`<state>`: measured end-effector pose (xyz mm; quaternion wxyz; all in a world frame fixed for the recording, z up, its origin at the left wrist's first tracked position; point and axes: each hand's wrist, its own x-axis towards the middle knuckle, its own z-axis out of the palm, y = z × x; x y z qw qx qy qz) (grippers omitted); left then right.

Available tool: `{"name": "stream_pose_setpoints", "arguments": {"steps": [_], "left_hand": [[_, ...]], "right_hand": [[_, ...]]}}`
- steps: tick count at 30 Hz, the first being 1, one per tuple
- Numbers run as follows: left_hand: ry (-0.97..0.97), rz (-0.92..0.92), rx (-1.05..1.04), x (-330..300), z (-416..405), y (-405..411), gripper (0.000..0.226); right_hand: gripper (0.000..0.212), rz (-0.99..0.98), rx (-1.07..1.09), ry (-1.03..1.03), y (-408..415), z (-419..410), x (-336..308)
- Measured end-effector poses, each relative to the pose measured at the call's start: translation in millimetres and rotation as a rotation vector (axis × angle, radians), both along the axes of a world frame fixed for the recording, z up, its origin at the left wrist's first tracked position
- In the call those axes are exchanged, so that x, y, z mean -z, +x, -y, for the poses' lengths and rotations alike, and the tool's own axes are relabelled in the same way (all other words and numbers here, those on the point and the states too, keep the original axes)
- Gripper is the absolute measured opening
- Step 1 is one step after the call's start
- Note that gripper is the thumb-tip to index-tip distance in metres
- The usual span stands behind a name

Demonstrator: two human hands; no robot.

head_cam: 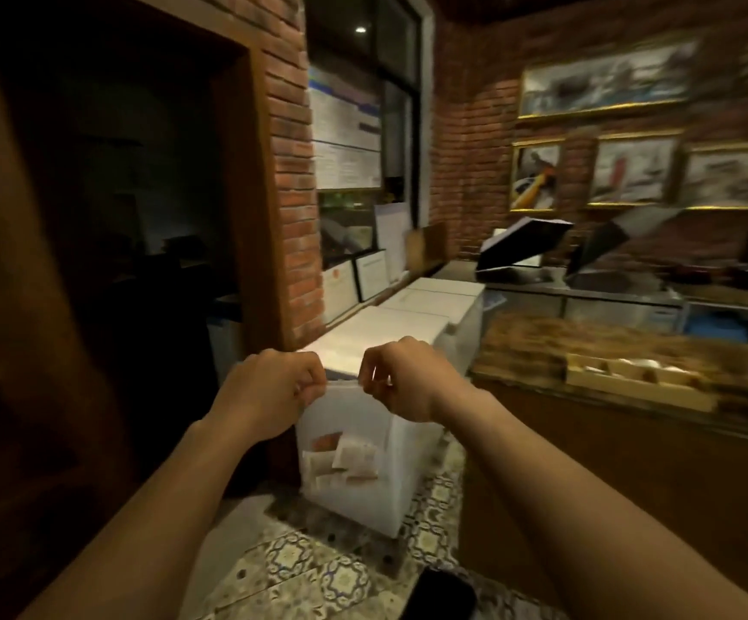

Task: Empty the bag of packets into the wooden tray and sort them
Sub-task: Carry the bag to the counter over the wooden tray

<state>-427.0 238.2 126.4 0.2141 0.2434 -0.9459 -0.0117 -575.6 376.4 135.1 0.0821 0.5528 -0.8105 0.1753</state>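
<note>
Clear plastic zip bag (345,436) hangs in mid-air in front of the person, above a patterned tiled floor (300,570), well apart from the tray. Small paper packets (343,458), white and brownish, sit bunched in the bag's lower half; count can't be made out.

Left hand (269,387) is closed, thumb and fingers pinching the bag's top edge on the left side. Right hand (401,380) is closed too, pinching the same edge on the right. The two pinches are just beside each other at the mouth, so this looks like the bag being pulled open; whether the seal has parted I can't tell.

Progress: very early. All packets visible are inside the bag, nothing poured. Left to do: open, carry over, tip out, sort.

Light wooden tray with dividers (640,380) rests on a dark counter (587,413) to the right, away from the hands. Some pale things seem to lie in its compartments, but it's too blurred to say what.

Hard to read: whole frame is motion-blurred and dim. Packet printing unreadable. White chest-like units (412,315) stand behind the bag, and their pale fronts make the bag's outline hard to separate. Dark rounded object at the bottom edge (437,595) is cut off, unidentifiable. Left side is a dark doorway, nothing legible in it.
</note>
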Motion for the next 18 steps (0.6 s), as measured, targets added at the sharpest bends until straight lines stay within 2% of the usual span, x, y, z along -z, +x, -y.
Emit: {"name": "stream_pose_setpoints", "arguments": {"steps": [10, 13, 18], "left_hand": [[0.055, 0.04, 0.329, 11.1, -164.4, -175.2, 0.008], [0.037, 0.052, 0.439, 18.1, -209.9, -213.0, 0.006], [0.042, 0.099, 0.571, 27.4, -272.5, -263.8, 0.006]], "right_hand": [[0.015, 0.049, 0.314, -0.003, -132.7, -205.2, 16.8], [0.012, 0.053, 0.421, 0.001, -153.9, -260.0, 24.8], [0.02, 0.085, 0.573, 0.009, -175.4, -330.2, 33.3]]}}
